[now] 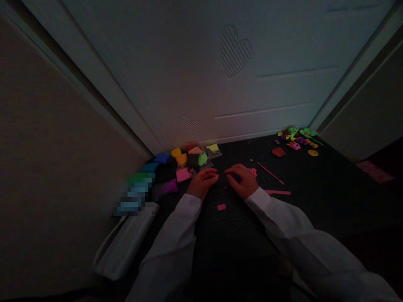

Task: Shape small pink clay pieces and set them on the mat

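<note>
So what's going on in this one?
A person's left hand and right hand are curled, slightly apart, over a dark, grained table; it is too dim to tell whether either pinches something small. A flat, pink, two-lobed piece lies nearer the person. A bumpy pink lump sits beside the right hand, with a thin pink stick farther right. Colourful packets of clay-like material lie beyond the left hand.

Right hand [242, 181] is partly hiding a pink lump [253, 172] (shape unclear); pixelation is blurring a blue-green pack [135, 193]; right sleeve [292, 222] is running off-frame.
</note>
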`<state>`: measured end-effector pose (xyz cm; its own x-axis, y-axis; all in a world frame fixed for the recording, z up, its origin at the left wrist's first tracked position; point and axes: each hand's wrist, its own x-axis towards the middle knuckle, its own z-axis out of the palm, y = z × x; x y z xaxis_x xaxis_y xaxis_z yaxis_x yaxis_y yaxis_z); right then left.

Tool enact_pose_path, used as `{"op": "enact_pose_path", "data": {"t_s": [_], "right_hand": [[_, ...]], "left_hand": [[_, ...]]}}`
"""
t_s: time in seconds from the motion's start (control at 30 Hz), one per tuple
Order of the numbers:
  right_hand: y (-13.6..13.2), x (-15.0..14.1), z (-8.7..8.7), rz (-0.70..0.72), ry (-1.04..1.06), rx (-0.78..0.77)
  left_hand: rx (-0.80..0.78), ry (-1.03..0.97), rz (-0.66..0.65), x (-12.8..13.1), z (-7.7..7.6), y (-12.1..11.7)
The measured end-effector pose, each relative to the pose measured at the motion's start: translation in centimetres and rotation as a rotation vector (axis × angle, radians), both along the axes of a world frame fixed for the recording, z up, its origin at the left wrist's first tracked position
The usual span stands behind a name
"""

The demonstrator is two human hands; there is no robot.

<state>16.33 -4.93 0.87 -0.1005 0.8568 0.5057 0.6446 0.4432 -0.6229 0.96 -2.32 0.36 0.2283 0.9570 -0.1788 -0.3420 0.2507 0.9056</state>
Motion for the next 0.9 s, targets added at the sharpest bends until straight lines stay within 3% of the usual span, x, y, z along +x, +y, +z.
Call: {"op": "enact_pose_path", "data": {"t_s": [0.37, 0.9], "right_hand": [[-0.04, -0.04, 0.05, -0.001, 0.0, -0.001], [-0.06, -0.02, 0.07, 0.011, 0.006, 0.009]], "left_hand": [[0.023, 0.004, -0.002, -0.22, -0.71, 0.35], [0.001, -0.032, 0.001, -0.13, -0.28, 0.26]]}}
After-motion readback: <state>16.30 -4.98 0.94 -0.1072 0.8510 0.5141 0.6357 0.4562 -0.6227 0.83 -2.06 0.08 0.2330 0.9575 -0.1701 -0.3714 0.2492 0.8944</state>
